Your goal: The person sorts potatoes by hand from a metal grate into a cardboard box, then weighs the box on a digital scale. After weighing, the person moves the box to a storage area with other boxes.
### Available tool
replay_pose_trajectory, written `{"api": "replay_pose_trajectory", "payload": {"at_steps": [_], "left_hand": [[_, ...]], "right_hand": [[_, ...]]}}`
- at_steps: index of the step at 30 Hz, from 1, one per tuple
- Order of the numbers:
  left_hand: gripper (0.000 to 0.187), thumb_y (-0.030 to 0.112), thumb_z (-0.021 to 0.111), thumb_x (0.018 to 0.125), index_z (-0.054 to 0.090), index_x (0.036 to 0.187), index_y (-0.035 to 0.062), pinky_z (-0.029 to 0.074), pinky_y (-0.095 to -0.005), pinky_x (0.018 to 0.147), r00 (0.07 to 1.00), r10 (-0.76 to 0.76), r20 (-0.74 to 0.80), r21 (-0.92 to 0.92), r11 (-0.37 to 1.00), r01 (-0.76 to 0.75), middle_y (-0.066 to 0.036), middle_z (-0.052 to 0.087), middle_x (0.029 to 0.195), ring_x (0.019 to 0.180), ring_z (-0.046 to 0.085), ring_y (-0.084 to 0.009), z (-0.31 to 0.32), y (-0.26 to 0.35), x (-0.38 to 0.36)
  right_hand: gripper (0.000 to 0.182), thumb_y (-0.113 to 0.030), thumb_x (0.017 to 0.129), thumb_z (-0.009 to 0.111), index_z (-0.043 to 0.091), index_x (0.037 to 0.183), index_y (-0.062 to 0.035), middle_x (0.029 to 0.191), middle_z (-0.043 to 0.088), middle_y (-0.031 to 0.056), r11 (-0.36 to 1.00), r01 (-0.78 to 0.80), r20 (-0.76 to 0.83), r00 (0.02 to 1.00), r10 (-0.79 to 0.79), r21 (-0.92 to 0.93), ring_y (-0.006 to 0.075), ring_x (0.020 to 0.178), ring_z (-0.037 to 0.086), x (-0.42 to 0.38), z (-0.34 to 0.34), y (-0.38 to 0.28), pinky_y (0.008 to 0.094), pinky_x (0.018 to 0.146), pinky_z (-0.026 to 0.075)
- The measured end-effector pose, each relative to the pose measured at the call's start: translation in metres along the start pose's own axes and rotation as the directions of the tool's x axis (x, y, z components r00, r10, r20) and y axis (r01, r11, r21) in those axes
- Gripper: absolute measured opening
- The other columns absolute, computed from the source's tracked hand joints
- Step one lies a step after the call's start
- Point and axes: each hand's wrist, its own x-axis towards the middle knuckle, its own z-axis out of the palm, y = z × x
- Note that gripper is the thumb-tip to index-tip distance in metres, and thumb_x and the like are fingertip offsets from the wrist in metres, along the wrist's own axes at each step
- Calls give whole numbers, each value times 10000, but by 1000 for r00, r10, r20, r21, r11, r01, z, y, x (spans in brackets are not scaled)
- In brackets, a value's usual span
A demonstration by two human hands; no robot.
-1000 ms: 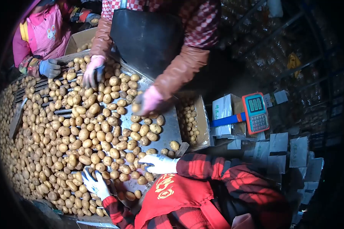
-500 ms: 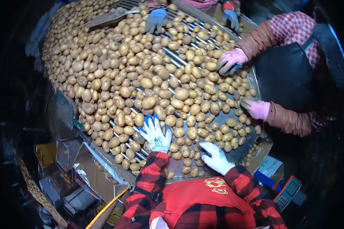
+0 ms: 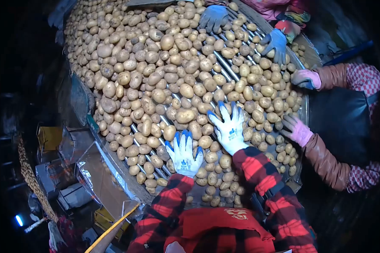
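Note:
Both my hands wear white gloves with blue fingertips. My left hand (image 3: 185, 157) lies palm down over the potatoes, fingers spread, at the near side of the roller table. To its right and farther out, my right hand (image 3: 229, 130) rests on potatoes with its fingers stretched apart. Neither hand is closed round anything. Several potatoes (image 3: 186, 115) lie just beyond and between my fingertips. Metal rollers (image 3: 226, 66) show through gaps in the layer of potatoes.
Across the table, a co-worker's blue-gloved hands (image 3: 214, 18) touch potatoes. At right, another co-worker's pink-gloved hand (image 3: 297, 130) is at the table's edge. A cardboard box (image 3: 103, 181) stands at the lower left, near a yellow rod (image 3: 114, 228). A shovel blade (image 3: 150, 3) lies at the top.
My right hand has moved from the near edge outward and up onto the potatoes, its fingers now spread. My left hand stays open on the potatoes. The view has shifted.

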Motion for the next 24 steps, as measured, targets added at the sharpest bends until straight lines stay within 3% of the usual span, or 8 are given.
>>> {"api": "replay_pose_trajectory", "payload": {"at_steps": [4,8,10,12,17,20,22,24], "left_hand": [[718,364,646,864,470,1490,60,139,-698,1182,999,19,-40,-12,1000,-19,-159,481,1505,1450,371,-396,-3,6,1],[715,373,636,867,472,1483,48,143,-699,1182,998,-3,-58,9,1000,3,-156,486,1501,1441,380,-405,0,9,-2],[706,360,641,868,476,1475,41,142,-700,1182,998,-9,-63,-18,1000,7,-154,489,1500,1434,389,-407,-3,8,1],[702,345,647,869,474,1476,39,140,-701,1183,998,16,-68,-19,1000,-17,-153,490,1501,1433,389,-404,-4,8,2],[688,349,649,860,500,1458,43,180,-705,1171,994,-5,-105,-47,999,0,-136,519,1475,1392,436,-408,-4,10,4],[692,360,648,855,504,1456,48,187,-707,1165,997,-13,-77,-36,999,10,-133,525,1469,1386,441,-402,-4,10,4],[695,361,662,848,508,1455,59,195,-707,1160,998,-27,-60,-22,999,26,-126,524,1469,1385,444,-396,-3,7,2],[698,359,676,839,512,1453,71,193,-709,1159,997,-27,-68,-56,998,23,-122,520,1474,1391,438,-393,-1,6,2]], "right_hand": [[640,-235,824,689,549,1434,-369,1624,314,104,991,129,-20,991,-129,21,518,1418,297,15,13,20,696,1115,286],[608,-337,833,728,557,1412,-419,1614,328,107,989,133,-4,991,-133,63,512,1403,316,33,22,23,716,1101,286],[582,-346,837,730,571,1390,-436,1607,339,107,992,103,-130,987,-94,67,514,1409,315,52,29,16,717,1096,293],[628,-251,758,806,625,1337,-417,1595,368,133,995,97,-252,962,-100,-25,527,1376,361,81,30,9,687,1120,307],[576,-294,855,730,569,1383,-458,1551,417,116,992,123,-279,952,-128,-35,515,1368,375,133,39,33,665,1065,357],[626,-309,840,755,539,1419,-411,1553,403,146,994,-7,-191,981,-15,-113,513,1346,409,164,25,46,637,1064,379],[620,-338,851,743,531,1433,-371,1547,409,150,992,30,-266,962,-61,-120,493,1322,436,187,22,62,628,1050,394],[628,-348,851,726,525,1446,-333,1547,396,153,999,-32,-158,987,30,-13,470,1287,458,204,8,66,611,1069,369]]}}
